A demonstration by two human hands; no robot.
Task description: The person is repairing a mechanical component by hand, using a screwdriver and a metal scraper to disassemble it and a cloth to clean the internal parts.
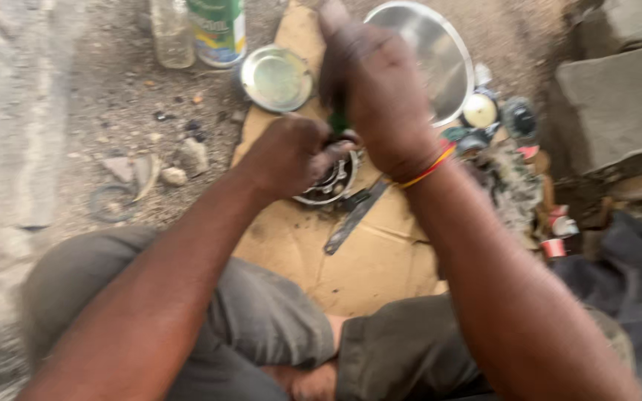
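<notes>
- On a flattened sheet of cardboard (380,260) laid over gritty ground, we saw a round, greasy metal bearing-like part (332,180), held just above the cardboard between the person's knees.
- Our view showed the left hand (291,152) curled tightly around the part's upper rim, fingers closed on it.
- We saw the right hand (380,96) closed in a fist around a green-handled tool (339,121), pointed down into the part; the tool's tip was hidden from us.
- We judged the part heavy and rigid, solid metal and not fragile, but slick with dark grease, so the outer rim looked the surest place to grip it.
- Beside the part, a flat metal blade (354,215) lay on the cardboard.
- Behind the hands we noted a steel bowl (440,52), a small round tin lid (276,78), a glass bottle (171,33) and a green-and-white can (218,30).
- To the right, a clutter of small parts and caps (499,126) crowded the cardboard's edge.
- Around it all, we saw bare dirt, pebbles and broken stone slabs (622,96): an outdoor, uneven working spot with little room.
</notes>
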